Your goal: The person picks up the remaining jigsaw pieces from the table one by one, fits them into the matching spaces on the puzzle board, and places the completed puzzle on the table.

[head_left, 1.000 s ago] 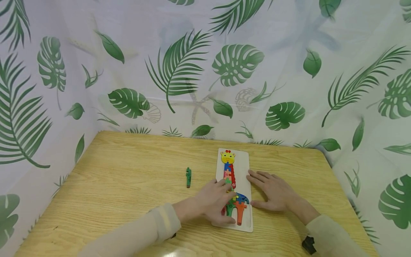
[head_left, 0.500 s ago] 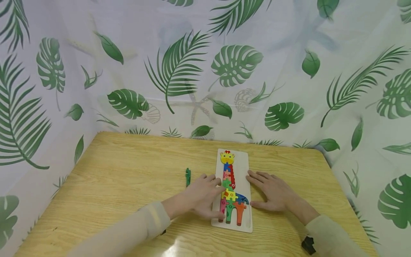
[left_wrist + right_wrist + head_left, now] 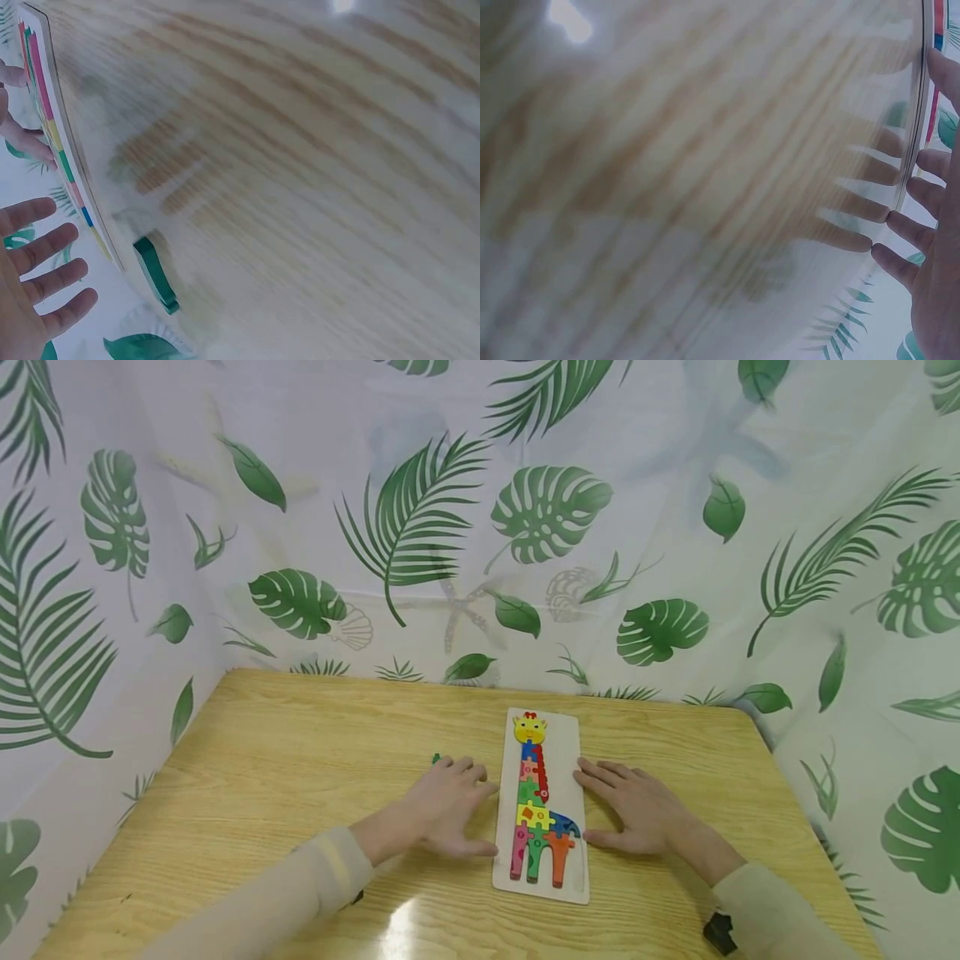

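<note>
A giraffe jigsaw puzzle [image 3: 535,816] in bright colours lies in its pale wooden board [image 3: 564,760]. Left of the board, my left hand [image 3: 450,810] hovers over the table with fingers spread, holding nothing. It covers most of a loose green puzzle piece [image 3: 437,759] in the head view. In the left wrist view that green piece [image 3: 155,274] lies whole on the table, apart from the spread fingers [image 3: 52,244]. My right hand [image 3: 641,810] rests at the board's right edge, its fingertips and thumb touching the rim. Its fingers look straight in the right wrist view.
The wooden table [image 3: 300,735] has a glossy surface that reflects the hands and a light. White cloth [image 3: 450,527] printed with green leaves hangs behind the table and at both sides.
My left hand has moved left, off the giraffe puzzle, to over the loose green piece. The puzzle's middle and legs are uncovered now. My right hand has stayed at the board's edge.
</note>
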### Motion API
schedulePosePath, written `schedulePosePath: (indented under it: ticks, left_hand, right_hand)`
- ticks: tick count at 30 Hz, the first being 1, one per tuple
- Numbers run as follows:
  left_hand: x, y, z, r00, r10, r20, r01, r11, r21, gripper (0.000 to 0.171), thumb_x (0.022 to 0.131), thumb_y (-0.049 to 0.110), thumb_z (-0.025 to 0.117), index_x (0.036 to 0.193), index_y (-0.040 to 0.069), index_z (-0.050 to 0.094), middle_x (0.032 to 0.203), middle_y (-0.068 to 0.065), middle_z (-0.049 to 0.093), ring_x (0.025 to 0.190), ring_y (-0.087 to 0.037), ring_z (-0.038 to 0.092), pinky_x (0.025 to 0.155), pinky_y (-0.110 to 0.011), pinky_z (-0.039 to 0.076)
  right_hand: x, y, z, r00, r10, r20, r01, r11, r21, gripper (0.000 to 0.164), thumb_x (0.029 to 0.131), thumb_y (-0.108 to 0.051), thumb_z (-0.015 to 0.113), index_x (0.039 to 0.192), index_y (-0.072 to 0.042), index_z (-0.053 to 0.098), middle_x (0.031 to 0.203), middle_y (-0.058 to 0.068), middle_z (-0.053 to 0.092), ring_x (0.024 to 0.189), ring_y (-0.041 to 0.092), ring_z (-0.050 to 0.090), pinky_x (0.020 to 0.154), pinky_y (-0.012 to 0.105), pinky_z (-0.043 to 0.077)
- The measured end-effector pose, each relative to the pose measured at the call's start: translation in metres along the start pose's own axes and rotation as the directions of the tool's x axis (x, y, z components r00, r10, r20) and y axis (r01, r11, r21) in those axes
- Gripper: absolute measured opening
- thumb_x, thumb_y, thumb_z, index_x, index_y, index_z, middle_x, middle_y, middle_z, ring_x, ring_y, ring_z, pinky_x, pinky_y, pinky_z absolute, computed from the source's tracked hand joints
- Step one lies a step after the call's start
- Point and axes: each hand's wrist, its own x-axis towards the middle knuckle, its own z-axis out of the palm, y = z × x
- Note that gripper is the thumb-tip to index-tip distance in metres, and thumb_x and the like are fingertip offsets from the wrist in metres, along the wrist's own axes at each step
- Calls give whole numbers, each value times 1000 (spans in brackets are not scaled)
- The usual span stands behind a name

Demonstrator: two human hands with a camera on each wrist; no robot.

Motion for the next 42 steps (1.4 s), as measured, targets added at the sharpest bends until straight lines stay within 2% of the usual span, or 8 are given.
schedulePosePath:
  ticks: [11, 18, 23, 31, 42]
  left_hand:
    - [-16, -32, 3, 1000, -24, -21, 23, 998, -54, 90, 89, 82, 54, 152, 17, 55, 149, -12, 61, 136, -31, 56, 113, -52, 47]
    - [-18, -53, 8, 998, -22, -57, 20, 999, -49, 91, 90, 81, 54, 152, 15, 54, 147, -11, 62, 136, -32, 57, 113, -51, 48]
    - [-19, -65, 10, 997, -50, -51, 47, 998, -52, 90, 90, 79, 57, 152, 15, 54, 147, -11, 61, 137, -32, 56, 113, -52, 47]
    - [-19, -79, 14, 996, -75, -49, 71, 995, -76, 92, 89, 79, 59, 152, 11, 54, 147, -15, 60, 137, -35, 56, 113, -55, 47]
    - [-16, -90, 24, 993, -110, -30, 109, 993, -50, 96, 86, 84, 56, 150, 12, 55, 145, -13, 61, 135, -33, 56, 111, -53, 48]
  right_hand:
    - [0, -1, -1, 1000, -6, -6, 6, 1000, -2, 94, 91, -82, 52, 163, -22, 42, 172, 2, 39, 153, 38, 44, 117, 66, 42]
    - [0, -2, -4, 1000, -3, 1, 3, 1000, 23, 94, 91, -81, 53, 163, -23, 42, 172, 2, 38, 154, 38, 43, 118, 66, 41]
    - [-1, -2, -3, 1000, -1, 4, 1, 1000, 17, 94, 91, -81, 53, 163, -22, 42, 172, 2, 37, 153, 38, 43, 118, 66, 41]
    - [-1, -2, -4, 1000, 6, 9, -6, 1000, 7, 94, 91, -83, 51, 163, -23, 43, 172, 2, 38, 153, 38, 44, 118, 66, 41]
    - [-1, -1, -3, 1000, 4, 6, -4, 1000, 2, 94, 91, -83, 51, 163, -23, 42, 172, 2, 37, 153, 37, 44, 118, 66, 41]
